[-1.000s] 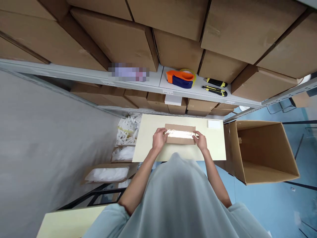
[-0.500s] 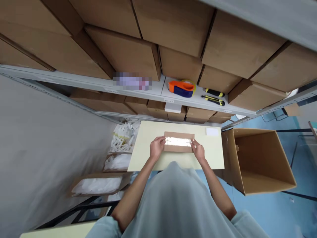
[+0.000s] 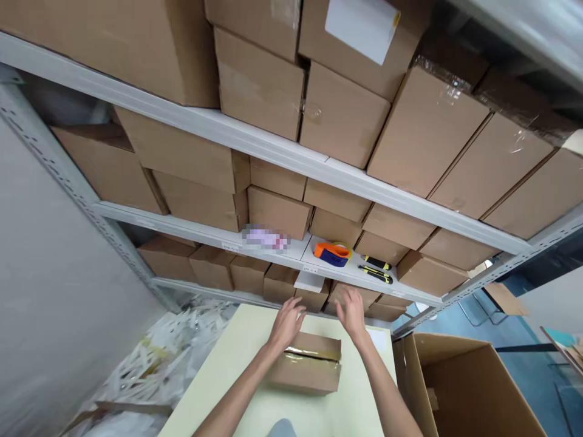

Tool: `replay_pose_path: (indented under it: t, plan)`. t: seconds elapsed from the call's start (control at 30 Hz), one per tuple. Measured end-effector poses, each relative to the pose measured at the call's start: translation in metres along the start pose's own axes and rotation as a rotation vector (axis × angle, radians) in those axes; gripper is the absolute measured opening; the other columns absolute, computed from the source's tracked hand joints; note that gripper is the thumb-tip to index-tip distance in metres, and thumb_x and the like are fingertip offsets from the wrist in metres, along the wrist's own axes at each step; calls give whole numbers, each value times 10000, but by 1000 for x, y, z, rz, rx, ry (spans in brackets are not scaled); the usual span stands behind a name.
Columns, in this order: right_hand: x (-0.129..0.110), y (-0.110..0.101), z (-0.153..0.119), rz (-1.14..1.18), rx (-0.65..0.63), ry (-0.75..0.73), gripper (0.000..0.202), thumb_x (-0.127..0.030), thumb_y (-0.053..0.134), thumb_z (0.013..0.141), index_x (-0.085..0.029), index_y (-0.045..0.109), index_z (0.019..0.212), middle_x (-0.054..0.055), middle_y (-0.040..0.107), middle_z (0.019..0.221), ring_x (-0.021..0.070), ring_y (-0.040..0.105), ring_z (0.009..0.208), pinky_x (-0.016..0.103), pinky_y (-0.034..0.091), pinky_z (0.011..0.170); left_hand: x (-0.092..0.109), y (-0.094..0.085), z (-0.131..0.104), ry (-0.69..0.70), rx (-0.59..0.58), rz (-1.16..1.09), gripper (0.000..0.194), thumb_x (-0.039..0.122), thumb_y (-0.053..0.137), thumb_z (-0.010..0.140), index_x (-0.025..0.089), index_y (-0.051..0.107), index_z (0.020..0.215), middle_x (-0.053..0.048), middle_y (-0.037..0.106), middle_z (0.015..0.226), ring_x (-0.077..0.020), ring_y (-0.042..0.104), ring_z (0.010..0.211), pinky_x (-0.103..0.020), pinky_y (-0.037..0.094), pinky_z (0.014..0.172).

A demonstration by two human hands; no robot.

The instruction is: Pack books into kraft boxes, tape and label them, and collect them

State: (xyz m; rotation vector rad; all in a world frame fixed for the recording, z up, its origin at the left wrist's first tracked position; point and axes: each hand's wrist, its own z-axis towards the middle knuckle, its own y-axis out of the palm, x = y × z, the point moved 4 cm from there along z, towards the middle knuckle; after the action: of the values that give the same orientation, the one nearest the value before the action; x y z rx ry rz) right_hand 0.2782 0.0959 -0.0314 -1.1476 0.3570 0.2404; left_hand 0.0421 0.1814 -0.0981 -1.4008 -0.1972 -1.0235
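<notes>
A small cardboard box (image 3: 306,375) with shiny tape along its top seam lies on the pale yellow table (image 3: 359,406). My left hand (image 3: 288,323) is raised over the box's far left side, fingers apart and holding nothing. Beyond the box's far right corner, my right hand (image 3: 352,311) is also lifted, its fingers spread and empty. Neither hand appears to grip the box. Past my hands, a white box (image 3: 310,281) juts out from the lower shelf. A white paper (image 3: 378,338) lies at the table's far right, partly behind my right forearm.
Shelves (image 3: 255,138) full of cardboard boxes rise in front. An orange and blue tape dispenser (image 3: 332,254) and cutter knives (image 3: 376,273) lie on the middle shelf. At right stands a large open carton (image 3: 473,388); white scrap strips (image 3: 177,346) heap at left.
My hands have let go of the flat cardboard piece with a bright strip and moved forward, open. A taped box now lies before me. The view has tilted up towards the shelves.
</notes>
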Motion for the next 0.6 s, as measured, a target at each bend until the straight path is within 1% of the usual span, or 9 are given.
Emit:
replay_pose_path:
  t: [0.03, 0.1, 0.17, 0.23, 0.27, 0.33, 0.43, 0.53, 0.6]
  plan:
    - [-11, -11, 30, -20, 37, -57, 451, -310, 527, 1082, -175, 738, 1457, 202, 721, 1514, 385, 659, 1453, 640, 474, 1292, 19, -8, 21, 54, 53, -26, 267, 185, 615, 980, 227, 872, 1035, -141, 788, 1416, -365, 696, 1410, -565, 556, 1229]
    - [-29, -27, 84, -102, 40, -83, 506, -306, 515, 1104, -115, 642, 1556, 229, 672, 1567, 361, 623, 1474, 564, 479, 1288, 57, -26, 60, 146, 138, -65, 300, 170, 580, 1005, 217, 872, 1056, -135, 804, 1366, -344, 734, 1315, -546, 573, 1195]
    - [-41, -30, 125, -225, -82, -33, 562, -297, 527, 1106, -65, 552, 1618, 257, 611, 1626, 350, 589, 1503, 501, 472, 1285, 88, -44, 91, 183, 226, -93, 290, 150, 596, 1000, 209, 871, 1068, -140, 811, 1329, -329, 738, 1282, -519, 577, 1181]
    - [-47, -25, 150, -331, -234, 50, 579, -271, 554, 1093, -21, 523, 1615, 292, 599, 1624, 354, 581, 1515, 469, 460, 1281, 109, -56, 110, 197, 270, -114, 283, 136, 615, 994, 209, 871, 1091, -139, 812, 1316, -315, 741, 1260, -496, 580, 1170]
    - [-48, -22, 158, -364, -288, 82, 576, -247, 573, 1080, -2, 527, 1599, 308, 611, 1606, 361, 590, 1511, 464, 455, 1278, 116, -60, 114, 200, 275, -122, 281, 134, 623, 994, 206, 872, 1101, -139, 813, 1311, -312, 742, 1253, -490, 581, 1165]
    - [-49, -16, 168, -390, -343, 111, 565, -187, 619, 1037, 19, 552, 1558, 330, 653, 1547, 374, 626, 1478, 460, 461, 1259, 122, -63, 115, 202, 268, -141, 273, 134, 631, 997, 202, 872, 1106, -136, 816, 1302, -309, 745, 1240, -485, 584, 1155]
    - [-46, -12, 176, -393, -377, 117, 566, -128, 680, 976, 5, 586, 1518, 330, 705, 1478, 369, 690, 1407, 431, 505, 1194, 119, -58, 103, 198, 256, -185, 283, 116, 623, 992, 207, 869, 1097, -122, 828, 1258, -299, 750, 1221, -479, 588, 1139]
    - [-43, -11, 178, -370, -385, 124, 559, -113, 687, 961, -17, 598, 1505, 302, 761, 1390, 346, 752, 1303, 406, 547, 1121, 115, -50, 90, 176, 234, -223, 305, 85, 613, 973, 214, 864, 1088, -107, 837, 1224, -292, 762, 1192, -478, 597, 1121]
    - [-43, -12, 178, -339, -353, 127, 540, -94, 657, 963, -22, 598, 1496, 294, 762, 1386, 337, 751, 1297, 406, 543, 1132, 115, -44, 83, 160, 207, -248, 307, 78, 609, 967, 216, 859, 1080, -99, 842, 1214, -290, 774, 1179, -475, 605, 1115]
